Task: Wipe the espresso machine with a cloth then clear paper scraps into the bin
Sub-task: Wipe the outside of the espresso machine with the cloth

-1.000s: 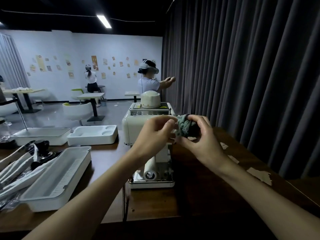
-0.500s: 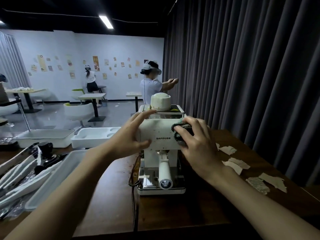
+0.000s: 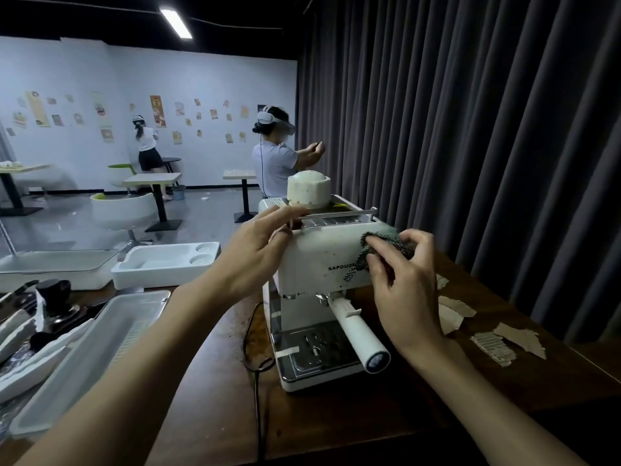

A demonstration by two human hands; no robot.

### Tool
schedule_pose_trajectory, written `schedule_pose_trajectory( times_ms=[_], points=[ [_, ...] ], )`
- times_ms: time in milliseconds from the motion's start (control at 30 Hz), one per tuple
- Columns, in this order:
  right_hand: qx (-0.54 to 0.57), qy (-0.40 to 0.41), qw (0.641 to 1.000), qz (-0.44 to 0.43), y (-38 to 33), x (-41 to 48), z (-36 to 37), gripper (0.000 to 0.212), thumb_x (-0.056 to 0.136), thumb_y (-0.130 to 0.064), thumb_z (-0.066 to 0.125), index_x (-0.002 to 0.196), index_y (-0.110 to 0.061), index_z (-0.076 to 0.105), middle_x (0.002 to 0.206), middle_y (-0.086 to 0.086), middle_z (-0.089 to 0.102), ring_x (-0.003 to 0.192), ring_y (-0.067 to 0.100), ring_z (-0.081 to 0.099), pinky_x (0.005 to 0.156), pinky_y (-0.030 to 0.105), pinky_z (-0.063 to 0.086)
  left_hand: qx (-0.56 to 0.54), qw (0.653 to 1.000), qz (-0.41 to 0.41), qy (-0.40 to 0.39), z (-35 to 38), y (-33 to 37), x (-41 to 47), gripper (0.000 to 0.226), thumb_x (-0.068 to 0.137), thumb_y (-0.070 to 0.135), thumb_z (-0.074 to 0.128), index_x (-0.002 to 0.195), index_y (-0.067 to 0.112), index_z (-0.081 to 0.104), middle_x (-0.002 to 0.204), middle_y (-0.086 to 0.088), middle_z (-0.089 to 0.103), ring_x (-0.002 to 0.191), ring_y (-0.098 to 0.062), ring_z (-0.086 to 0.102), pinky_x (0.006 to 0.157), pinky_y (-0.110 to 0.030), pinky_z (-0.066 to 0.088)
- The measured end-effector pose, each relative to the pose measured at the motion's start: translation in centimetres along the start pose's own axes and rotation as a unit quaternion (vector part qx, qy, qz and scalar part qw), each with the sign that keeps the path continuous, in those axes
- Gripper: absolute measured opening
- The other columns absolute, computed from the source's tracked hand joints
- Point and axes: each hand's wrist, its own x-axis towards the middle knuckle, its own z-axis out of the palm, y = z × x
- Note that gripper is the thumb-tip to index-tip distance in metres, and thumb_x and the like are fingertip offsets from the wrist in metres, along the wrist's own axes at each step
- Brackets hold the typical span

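Contact at last: bunched in mid-air between both hands a second ago, now pressed by the right hand against the upper front of the espresso machine, with the knitted grey-green cloth wadded under curled fingers. Braced by the left hand, fingers straight along the top-left edge. Wiping barely begun, by the look of it. Smooth cream plastic, stain-speckled. Torn, ribbed paper scraps just right of the right hand, untouched.
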Motion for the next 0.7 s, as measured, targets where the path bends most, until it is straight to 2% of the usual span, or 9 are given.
schedule_pose_trajectory(
  times_ms=[133, 200, 233, 267, 367, 500, 567, 633, 700],
  points=[
    [0.047, 0.010, 0.998, 0.042, -1.2, 0.0, -0.3, 0.042, 0.082, -0.006, 0.074, 0.118, -0.003, 0.053, 0.114, 0.013, 0.055, 0.103, 0.022, 0.054, 0.083, 0.024, 0.049, -0.023, 1.000, -0.007, -0.003, 0.3, -0.3, -0.1, 0.039, 0.097, 0.034, 0.042, 0.131, 0.045, 0.055, 0.132, 0.017, 0.054, 0.123, -0.015, 0.054, 0.103, -0.041, 0.046],
    [0.045, -0.019, 0.999, 0.007, -2.6, -0.1, -0.1, 0.037, 0.079, -0.002, 0.076, 0.112, -0.003, 0.059, 0.114, 0.014, 0.056, 0.101, 0.022, 0.055, 0.084, 0.005, 0.040, -0.027, 1.000, -0.004, 0.003, 0.3, -0.3, 0.0, 0.038, 0.094, 0.035, 0.041, 0.126, 0.051, 0.055, 0.131, 0.018, 0.056, 0.121, -0.014, 0.056, 0.102, -0.040, 0.048],
    [0.039, -0.036, 0.998, -0.022, -3.4, -0.2, 0.2, 0.035, 0.077, 0.001, 0.077, 0.108, -0.004, 0.062, 0.113, 0.014, 0.056, 0.100, 0.022, 0.056, 0.082, 0.001, 0.038, -0.032, 0.999, -0.001, 0.007, 0.3, -0.3, 0.1, 0.038, 0.094, 0.034, 0.041, 0.123, 0.052, 0.056, 0.131, 0.016, 0.058, 0.122, -0.012, 0.057, 0.103, -0.039, 0.048],
    [0.031, -0.054, 0.997, -0.050, -4.2, -0.4, 0.5, 0.034, 0.075, 0.002, 0.078, 0.106, -0.005, 0.065, 0.114, 0.015, 0.055, 0.101, 0.023, 0.057, 0.084, 0.004, 0.040, -0.036, 0.999, 0.001, 0.010, 0.2, -0.3, 0.2, 0.037, 0.094, 0.033, 0.041, 0.122, 0.052, 0.057, 0.131, 0.013, 0.060, 0.123, -0.011, 0.056, 0.104, -0.038, 0.047],
    [0.019, -0.100, 0.989, -0.104, -5.7, -0.3, 1.2, 0.035, 0.077, 0.000, 0.077, 0.109, -0.009, 0.068, 0.116, 0.012, 0.051, 0.105, 0.025, 0.055, 0.088, 0.029, 0.054, -0.044, 0.999, 0.001, 0.022, 0.2, -0.4, 0.2, 0.037, 0.096, 0.033, 0.039, 0.122, 0.046, 0.061, 0.129, 0.008, 0.063, 0.124, -0.007, 0.056, 0.107, -0.037, 0.046],
    [0.028, -0.071, 0.994, -0.083, -4.5, 0.3, 0.9, 0.037, 0.079, 0.002, 0.073, 0.114, -0.008, 0.070, 0.112, 0.010, 0.049, 0.105, 0.014, 0.046, 0.092, 0.022, 0.046, -0.030, 0.999, 0.000, 0.021, 0.2, -0.6, 0.0, 0.038, 0.098, 0.031, 0.043, 0.130, 0.039, 0.061, 0.130, 0.014, 0.061, 0.123, -0.008, 0.056, 0.104, -0.033, 0.046],
    [0.031, -0.038, 0.999, -0.023, -3.1, 1.1, 0.2, 0.035, 0.082, 0.000, 0.070, 0.116, -0.007, 0.069, 0.113, 0.010, 0.052, 0.106, 0.021, 0.050, 0.092, 0.031, 0.049, -0.024, 0.999, 0.001, 0.021, 0.3, -0.7, -0.1, 0.036, 0.103, 0.024, 0.045, 0.133, 0.038, 0.059, 0.129, 0.019, 0.057, 0.122, -0.007, 0.056, 0.103, -0.030, 0.045],
    [0.013, -0.022, 1.000, 0.002, -2.0, 1.8, -0.6, 0.033, 0.085, -0.002, 0.069, 0.117, -0.006, 0.069, 0.113, 0.010, 0.055, 0.106, 0.025, 0.052, 0.090, 0.036, 0.049, -0.026, 0.999, 0.003, 0.020, 0.3, -0.7, -0.2, 0.038, 0.105, 0.019, 0.045, 0.133, 0.039, 0.057, 0.128, 0.021, 0.056, 0.119, 0.002, 0.053, 0.102, -0.023, 0.042],
    [-0.016, -0.037, 0.999, -0.017, -1.9, 2.0, -0.8, 0.035, 0.085, -0.001, 0.067, 0.120, -0.006, 0.067, 0.115, 0.010, 0.057, 0.108, 0.026, 0.051, 0.092, 0.036, 0.047, -0.041, 0.999, 0.001, 0.018, 0.3, -0.7, -0.2, 0.041, 0.105, 0.012, 0.045, 0.130, 0.044, 0.056, 0.126, 0.024, 0.057, 0.116, 0.017, 0.048, 0.098, -0.009, 0.037]
  ],
)
